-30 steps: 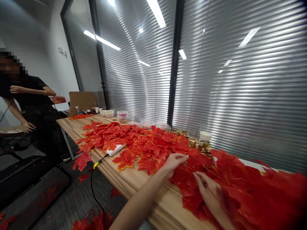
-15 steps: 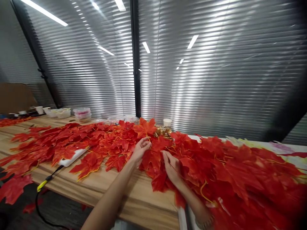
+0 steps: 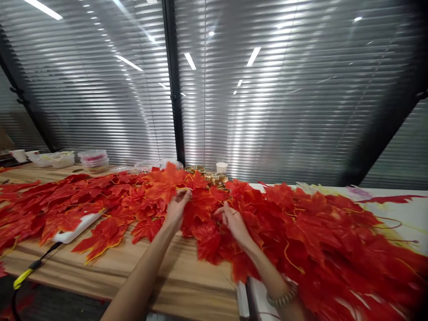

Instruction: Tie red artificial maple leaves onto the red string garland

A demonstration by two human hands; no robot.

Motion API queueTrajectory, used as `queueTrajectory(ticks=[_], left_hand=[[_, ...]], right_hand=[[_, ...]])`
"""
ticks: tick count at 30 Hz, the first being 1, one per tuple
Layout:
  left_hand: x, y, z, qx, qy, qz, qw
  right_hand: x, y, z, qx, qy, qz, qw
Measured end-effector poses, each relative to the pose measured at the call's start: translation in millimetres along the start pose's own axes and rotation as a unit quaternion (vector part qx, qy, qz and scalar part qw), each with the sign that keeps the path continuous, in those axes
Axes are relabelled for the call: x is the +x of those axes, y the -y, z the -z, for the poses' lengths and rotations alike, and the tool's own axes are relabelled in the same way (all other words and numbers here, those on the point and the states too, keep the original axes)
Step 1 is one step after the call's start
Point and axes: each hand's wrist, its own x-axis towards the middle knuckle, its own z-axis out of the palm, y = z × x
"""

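Artificial red maple leaves with yellow edges lie heaped along the wooden table. My left hand is closed in a pinch at the base of one maple leaf, which rises above the heap. To its right, my right hand hovers over the pile with fingers apart and nothing plainly held. Just below and between the hands are more red leaves. A beaded bracelet circles my right wrist.
A white power strip with a black cable lies left among the leaves. Along the back stand stacked plastic tubs, a paper cup and gold-wrapped pieces. Blinds rise behind. Pale petals lie at the right.
The view has turned right. My left hand has carried the pinched leaf left and tilted it. My right hand has lifted slightly off the leaves, its fingers spreading.
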Motion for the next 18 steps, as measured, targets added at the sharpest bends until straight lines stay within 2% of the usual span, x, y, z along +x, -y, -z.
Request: queueTrajectory(ticks=[3,5,7,10,14,18], left_hand=[[10,-18,11.9,-0.036,-0.060,-0.041,0.997],[15,-26,19.0,-0.058,-0.052,-0.011,0.997],[15,-27,22.3,-0.061,-0.001,0.056,0.997],[10,-16,18.4,-0.019,0.082,0.137,0.987],[-3,3,5.8,0.059,0.180,0.196,0.962],[-11,13,0.1,0.101,0.235,0.216,0.942]], right_hand=[[0,4,-3,0.096,0.030,-0.066,0.993],[-1,6,-3,0.136,0.043,-0.100,0.985],[-2,6,-2,0.171,0.057,-0.116,0.977],[-2,2,1,0.221,0.078,-0.129,0.964],[0,-1,3,0.270,0.072,-0.141,0.950],[1,-1,4,0.282,0.058,-0.119,0.950]])
